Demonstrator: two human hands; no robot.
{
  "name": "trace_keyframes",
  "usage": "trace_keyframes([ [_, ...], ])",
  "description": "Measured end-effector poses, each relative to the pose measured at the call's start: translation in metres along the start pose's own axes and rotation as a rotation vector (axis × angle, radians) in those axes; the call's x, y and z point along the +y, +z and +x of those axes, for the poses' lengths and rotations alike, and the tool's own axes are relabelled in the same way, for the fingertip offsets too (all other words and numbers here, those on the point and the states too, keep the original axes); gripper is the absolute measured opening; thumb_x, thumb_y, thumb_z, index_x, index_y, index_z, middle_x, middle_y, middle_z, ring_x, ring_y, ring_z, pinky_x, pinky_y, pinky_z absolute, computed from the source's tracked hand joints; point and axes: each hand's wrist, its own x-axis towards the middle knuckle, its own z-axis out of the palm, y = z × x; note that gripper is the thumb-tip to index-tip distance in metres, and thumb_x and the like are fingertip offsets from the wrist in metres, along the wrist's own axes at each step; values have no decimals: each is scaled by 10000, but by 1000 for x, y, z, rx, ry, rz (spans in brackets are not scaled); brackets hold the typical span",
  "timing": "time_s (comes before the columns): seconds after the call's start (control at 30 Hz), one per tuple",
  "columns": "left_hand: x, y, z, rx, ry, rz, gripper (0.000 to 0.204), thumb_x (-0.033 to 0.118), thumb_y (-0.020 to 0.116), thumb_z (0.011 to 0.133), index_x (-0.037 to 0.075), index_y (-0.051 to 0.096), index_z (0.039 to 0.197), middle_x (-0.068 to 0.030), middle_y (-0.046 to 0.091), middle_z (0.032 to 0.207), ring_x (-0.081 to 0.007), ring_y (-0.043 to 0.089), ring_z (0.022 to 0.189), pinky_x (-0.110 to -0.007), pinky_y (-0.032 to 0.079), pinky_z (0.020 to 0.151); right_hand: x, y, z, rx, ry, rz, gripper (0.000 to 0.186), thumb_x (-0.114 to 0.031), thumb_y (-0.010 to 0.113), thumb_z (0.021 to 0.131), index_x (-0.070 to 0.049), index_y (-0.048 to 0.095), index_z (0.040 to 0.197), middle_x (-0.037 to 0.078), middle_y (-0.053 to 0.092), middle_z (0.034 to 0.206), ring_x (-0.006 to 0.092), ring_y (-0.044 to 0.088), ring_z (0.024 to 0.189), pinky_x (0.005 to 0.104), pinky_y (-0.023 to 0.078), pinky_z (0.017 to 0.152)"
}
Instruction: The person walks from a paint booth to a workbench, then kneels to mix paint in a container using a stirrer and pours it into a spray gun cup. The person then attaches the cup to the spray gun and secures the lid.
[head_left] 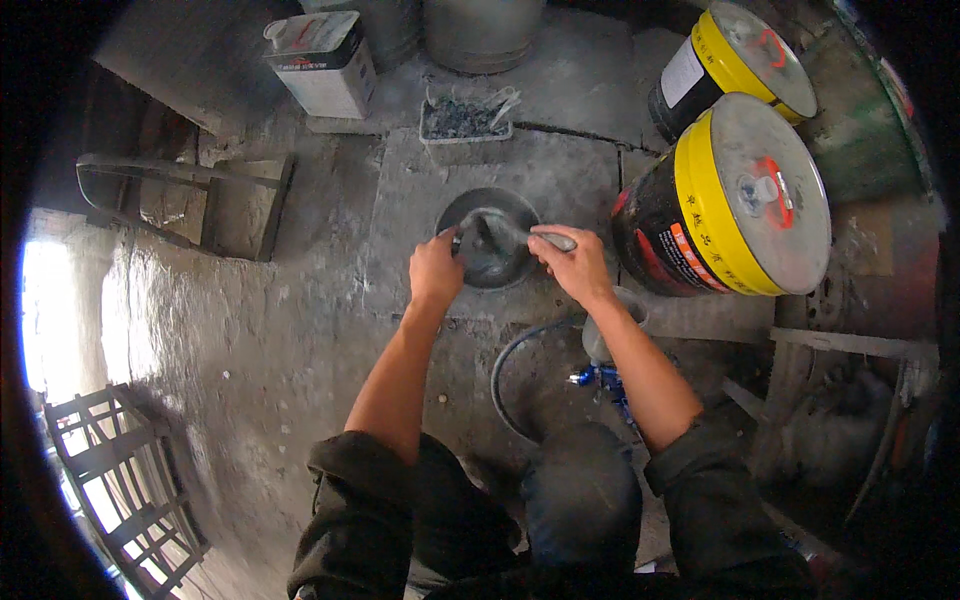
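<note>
A round dark metal bowl (495, 275) sits on the grey floor slab, with grey-smeared insides. My left hand (436, 268) is closed on the bowl's left rim. My right hand (575, 265) grips the pale handle of a tool (552, 239) whose working end reaches down into the bowl; its exact shape is hard to make out. Just beyond the bowl stands a small tray (465, 145) holding grey, lumpy material. Beside my right forearm, a blue spray gun (608, 382) with a pale cup (598, 338) and a dark hose (500, 385) lies on the floor.
Two large drums (735, 200) with yellow bands stand at the right. A rectangular can (325, 85) and grey buckets (480, 35) stand at the back. A frame with boards (270, 205) lies left; a slatted rack (115, 460) is at lower left, a wooden stand (850, 345) at lower right.
</note>
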Motion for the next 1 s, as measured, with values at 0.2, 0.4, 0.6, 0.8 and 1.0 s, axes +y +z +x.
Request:
trace_keyframes([
  [0.2,7,2,3,35,-63,-20,488,70,711,770,111,641,1250,-201,715,946,-402,681,916,-481,541,827,0,15,-8,43,272,63,243,-206,717,877,19,737,967,56,717,767,102,624,604,251,475,529],
  [0.4,11,-8,8,102,-88,-7,447,159,703,798,132,651,1241,-199,717,919,-397,687,881,-479,542,803,-18,3,-25,250,586,582,236,-192,728,875,12,706,990,100,717,799,111,624,620,251,491,536],
  [0.6,33,-13,4,23,-61,-5,426,205,692,800,112,678,1216,-186,723,896,-389,690,863,-460,550,815,-30,-32,-47,311,518,593,260,-182,721,886,9,698,1061,104,729,851,108,634,651,242,500,564],
  [0.8,5,20,17,-145,-383,-475,402,106,747,741,14,723,1131,-178,743,844,-232,744,705,-335,588,706,-33,-36,-56,292,520,587,266,-174,717,888,13,697,1076,104,729,842,104,636,653,237,503,563],
  [1.0,-30,26,23,-96,-462,-758,444,68,754,734,-17,693,1166,-156,750,873,-194,737,677,-310,585,688,-49,-31,-49,297,497,562,254,-160,724,883,8,703,1072,99,729,840,99,632,649,234,500,561],
])
